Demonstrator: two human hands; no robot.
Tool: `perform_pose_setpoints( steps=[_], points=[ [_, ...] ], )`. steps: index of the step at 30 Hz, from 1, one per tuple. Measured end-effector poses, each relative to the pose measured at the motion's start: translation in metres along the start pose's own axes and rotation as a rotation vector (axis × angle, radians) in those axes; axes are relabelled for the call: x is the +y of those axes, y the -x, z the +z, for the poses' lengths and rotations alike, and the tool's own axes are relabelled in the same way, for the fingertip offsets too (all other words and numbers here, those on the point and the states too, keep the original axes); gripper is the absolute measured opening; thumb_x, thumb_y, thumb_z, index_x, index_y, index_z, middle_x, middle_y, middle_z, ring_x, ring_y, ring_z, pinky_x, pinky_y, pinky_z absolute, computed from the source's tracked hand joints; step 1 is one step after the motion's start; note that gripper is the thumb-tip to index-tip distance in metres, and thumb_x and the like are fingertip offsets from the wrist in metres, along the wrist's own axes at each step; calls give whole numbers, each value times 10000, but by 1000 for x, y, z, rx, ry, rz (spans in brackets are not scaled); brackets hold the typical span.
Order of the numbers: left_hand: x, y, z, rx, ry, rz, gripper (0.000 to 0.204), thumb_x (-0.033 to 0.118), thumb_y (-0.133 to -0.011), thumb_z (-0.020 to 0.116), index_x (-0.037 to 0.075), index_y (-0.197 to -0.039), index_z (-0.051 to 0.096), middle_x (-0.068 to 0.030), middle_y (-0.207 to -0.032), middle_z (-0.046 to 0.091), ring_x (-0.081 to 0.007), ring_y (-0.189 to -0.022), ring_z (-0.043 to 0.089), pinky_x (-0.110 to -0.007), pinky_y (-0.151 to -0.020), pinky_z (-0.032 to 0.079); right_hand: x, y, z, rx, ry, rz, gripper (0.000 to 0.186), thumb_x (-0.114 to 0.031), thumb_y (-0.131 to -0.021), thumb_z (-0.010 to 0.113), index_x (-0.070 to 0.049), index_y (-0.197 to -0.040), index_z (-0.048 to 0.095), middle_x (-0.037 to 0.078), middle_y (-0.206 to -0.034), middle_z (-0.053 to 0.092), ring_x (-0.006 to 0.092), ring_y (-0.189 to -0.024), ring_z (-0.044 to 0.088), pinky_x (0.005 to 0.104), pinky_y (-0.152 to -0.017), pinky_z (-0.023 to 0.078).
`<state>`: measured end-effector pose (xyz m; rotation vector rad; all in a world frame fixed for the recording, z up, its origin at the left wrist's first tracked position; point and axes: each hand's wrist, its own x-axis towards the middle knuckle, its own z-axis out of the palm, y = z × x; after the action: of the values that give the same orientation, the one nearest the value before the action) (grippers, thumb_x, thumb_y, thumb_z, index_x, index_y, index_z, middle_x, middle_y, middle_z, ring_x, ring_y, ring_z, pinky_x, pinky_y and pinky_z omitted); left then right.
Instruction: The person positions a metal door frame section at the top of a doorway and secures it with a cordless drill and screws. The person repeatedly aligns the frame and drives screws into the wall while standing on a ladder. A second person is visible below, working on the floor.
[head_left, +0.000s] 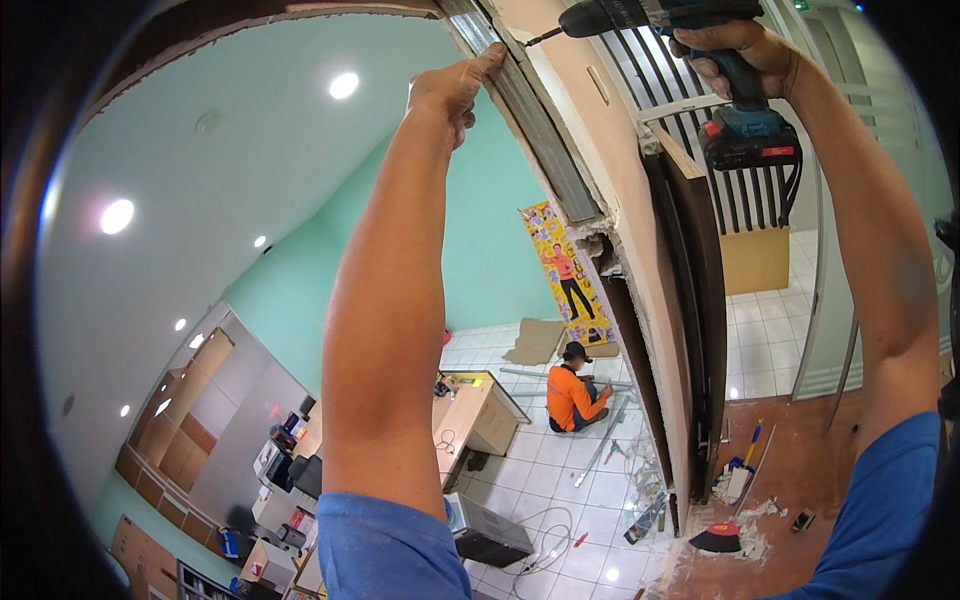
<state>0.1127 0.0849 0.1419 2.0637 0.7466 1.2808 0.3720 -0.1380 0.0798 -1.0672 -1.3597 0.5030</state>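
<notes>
High up in front of me, my left hand (448, 92) is closed at the edge of a grey metal channel (550, 145), one digit pressed on its face and the others curled. The channel lies along the end of an opened wall with ragged, broken edges. My right hand (745, 55) grips a cordless drill (750, 125), its battery hanging below. The drill's long bit (543, 38) points left, with its tip close to the channel beside my left hand. Whether the tip touches the metal, I cannot tell.
Below, a person in an orange top (572, 398) sits on white tiles among metal strips. A desk (470, 420) and a computer case (488, 530) stand nearby, with a loose cable. Dark panels (690, 300) lean by the wall. A brush head (716, 538) and debris lie at lower right.
</notes>
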Motion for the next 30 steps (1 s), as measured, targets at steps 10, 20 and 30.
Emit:
perform_pose_setpoints(
  steps=[10,20,30],
  points=[
    [-3,-5,2,-19,21,17,578,543,-710,873,14,-872,708,-2,-668,425,-141,-576,404,-322,-449,238,13,0,-2,73,262,-279,370,-352,-905,756,-25,-1032,635,36,-613,643,102,-437,626,224,-432,555],
    [-7,-10,3,-30,59,28,574,569,-687,878,45,-857,717,8,-677,401,-136,-569,354,-326,-470,247,13,-1,-1,30,231,-257,387,-363,-911,752,-18,-1031,624,27,-597,626,98,-444,621,209,-431,537],
    [-5,-7,2,-28,57,-2,531,542,-704,888,60,-784,680,21,-627,352,-132,-549,336,-322,-471,203,13,2,4,40,297,-283,386,-368,-897,768,-22,-1008,637,19,-606,631,91,-450,617,210,-444,541]
  ],
)
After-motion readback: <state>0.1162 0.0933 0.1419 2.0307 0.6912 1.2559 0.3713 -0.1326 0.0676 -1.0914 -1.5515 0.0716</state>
